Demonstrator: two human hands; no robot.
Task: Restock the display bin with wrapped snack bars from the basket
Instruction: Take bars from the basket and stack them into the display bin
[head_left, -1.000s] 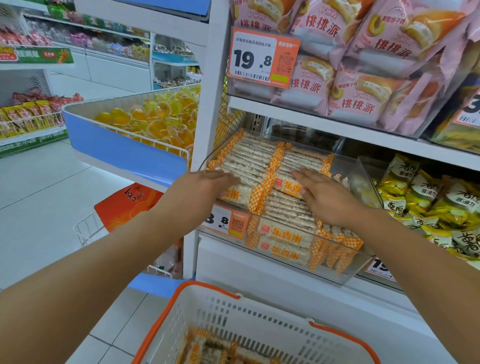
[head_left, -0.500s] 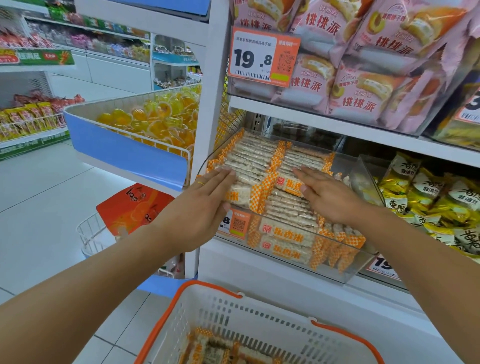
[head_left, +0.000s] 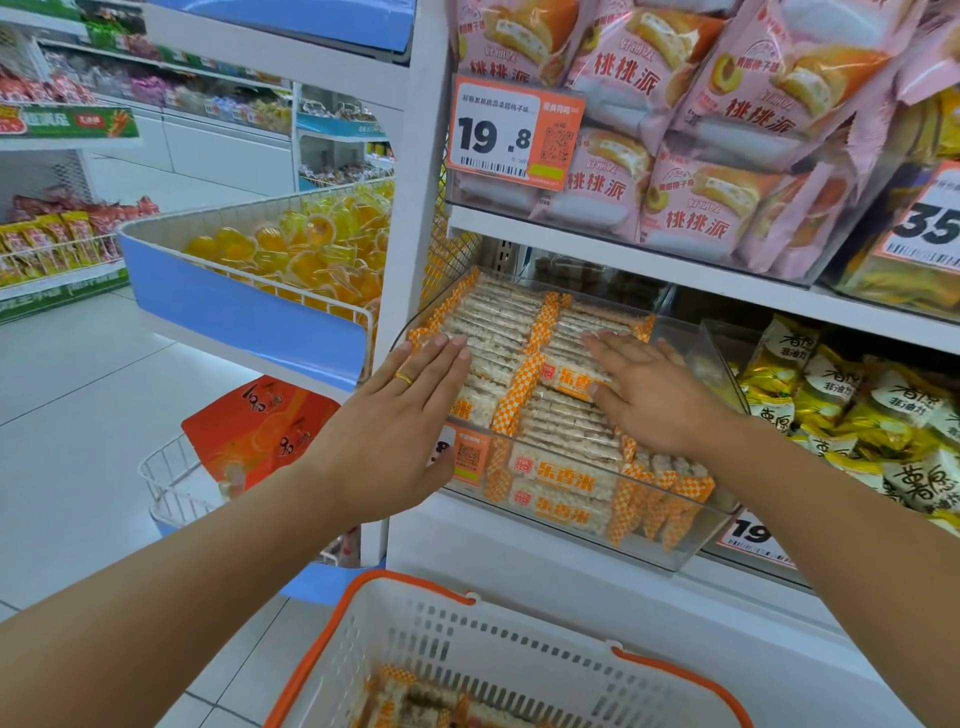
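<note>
A clear plastic display bin (head_left: 691, 540) on the middle shelf holds rows of snack bars (head_left: 498, 332) in white wrappers with orange-checked ends. My left hand (head_left: 400, 410) lies flat with straight fingers on the left row, near the bin's front left corner. Palm down, my right hand (head_left: 649, 395) presses flat on the right row. Neither hand holds a bar. Below, a white basket (head_left: 498, 649) with an orange rim contains a few more wrapped bars (head_left: 410, 701), partly cut off by the frame's bottom edge.
Pink cake packs (head_left: 691, 156) fill the shelf above, behind an orange 19.8 price tag (head_left: 514, 135). Yellow snack bags (head_left: 857, 410) sit to the bin's right. A blue-fronted wire bin of yellow jelly cups (head_left: 291, 249) juts out at left, above an orange bag (head_left: 260, 426).
My left hand has lifted and spread from the bin's front edge onto the left row of bars. My right hand has slid slightly toward the back of the right row.
</note>
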